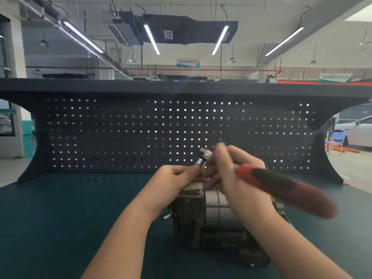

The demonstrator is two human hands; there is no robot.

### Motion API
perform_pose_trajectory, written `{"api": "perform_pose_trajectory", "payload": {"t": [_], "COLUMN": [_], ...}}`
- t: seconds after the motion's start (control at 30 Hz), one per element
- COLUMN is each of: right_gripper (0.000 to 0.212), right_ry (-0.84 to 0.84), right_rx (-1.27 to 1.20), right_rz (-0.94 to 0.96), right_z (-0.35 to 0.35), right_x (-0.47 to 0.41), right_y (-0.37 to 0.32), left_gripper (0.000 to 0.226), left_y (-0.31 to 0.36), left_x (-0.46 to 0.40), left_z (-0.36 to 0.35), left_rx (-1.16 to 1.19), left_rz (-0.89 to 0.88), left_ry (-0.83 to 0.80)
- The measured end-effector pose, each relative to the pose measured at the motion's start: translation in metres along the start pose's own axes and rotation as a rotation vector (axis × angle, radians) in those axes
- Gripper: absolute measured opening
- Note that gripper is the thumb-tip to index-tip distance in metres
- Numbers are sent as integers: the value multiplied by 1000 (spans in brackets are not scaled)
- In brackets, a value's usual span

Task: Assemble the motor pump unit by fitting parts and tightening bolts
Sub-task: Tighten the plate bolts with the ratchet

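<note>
The motor pump unit [213, 224] sits at the worktop's [60, 218] near edge—above it the right hand [237, 174] grips a ratchet wrench [281, 184], handle pointing right and toward the camera, head up-left—where the left hand [177, 176] pinches its socket [200, 162].

Ratchet handle [285, 188] smeared by motion blur; far end indistinct. Right hand [237, 174] fingertips blurred near the socket [202, 160]. Socket's lower end hidden behind left hand [177, 178] fingers. Motor pump unit [211, 224] partly covered by both forearms; top face unseen. Hanging signs' [188, 63] text too small to read.
</note>
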State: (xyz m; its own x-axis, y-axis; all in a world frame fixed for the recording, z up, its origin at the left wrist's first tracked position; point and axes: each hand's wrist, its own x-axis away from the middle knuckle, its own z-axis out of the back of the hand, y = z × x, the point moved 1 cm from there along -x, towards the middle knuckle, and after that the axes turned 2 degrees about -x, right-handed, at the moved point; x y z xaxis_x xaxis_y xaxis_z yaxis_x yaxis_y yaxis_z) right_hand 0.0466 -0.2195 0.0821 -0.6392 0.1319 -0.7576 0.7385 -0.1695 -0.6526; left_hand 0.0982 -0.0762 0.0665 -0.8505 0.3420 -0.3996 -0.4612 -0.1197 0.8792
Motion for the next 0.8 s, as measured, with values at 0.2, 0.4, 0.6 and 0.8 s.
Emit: {"api": "perform_pose_trajectory", "payload": {"t": [0.2,0.4,0.6,0.8], "right_gripper": [24,32,27,32], "right_ry": [69,71,62,36], "right_rx": [-471,-647,-680,-689], "right_rz": [-316,-451,-485,-482], "right_z": [20,18,16,11], "right_x": [-16,-13,-14,-10], "right_y": [12,24,26,27], "left_gripper": [28,34,36,34], "left_y": [-1,-3,-3,0], "left_x": [0,-4,-3,-1], "left_z": [3,2,2,4], "left_rx": [-35,-151,-139,-98], "left_rz": [82,43,48,49], "left_ry": [-5,80,69,79]}}
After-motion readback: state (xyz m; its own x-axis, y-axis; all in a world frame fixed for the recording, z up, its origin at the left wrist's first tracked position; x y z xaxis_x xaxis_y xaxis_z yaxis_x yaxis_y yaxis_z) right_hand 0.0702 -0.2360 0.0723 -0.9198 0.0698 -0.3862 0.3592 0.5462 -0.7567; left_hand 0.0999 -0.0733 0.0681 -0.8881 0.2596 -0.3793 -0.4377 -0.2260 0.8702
